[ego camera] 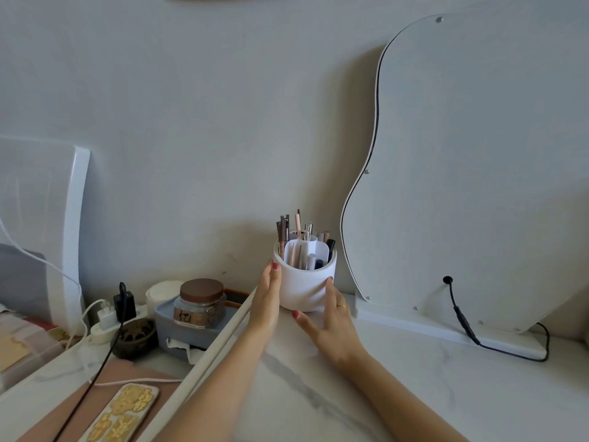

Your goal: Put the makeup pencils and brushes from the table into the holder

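A round white holder [304, 287] stands upright near the wall on the white marble table [414, 393]. Several makeup pencils and brushes [298, 239] stick up out of its inner compartments. My left hand [267, 301] lies flat against the holder's left side, fingers together and touching it. My right hand [331, 323] cups the holder's right side from the front, thumb spread out toward the base. Between them the two hands clasp the holder. No loose pencils or brushes show on the table.
The back of a wavy white mirror [478, 173] on a stand with a black cable [465, 323] stands right of the holder. Left, on a lower surface, sit a brown-lidded jar [200, 303] in a grey tray, a power strip with chargers [111, 317] and a dark round burner [134, 338].
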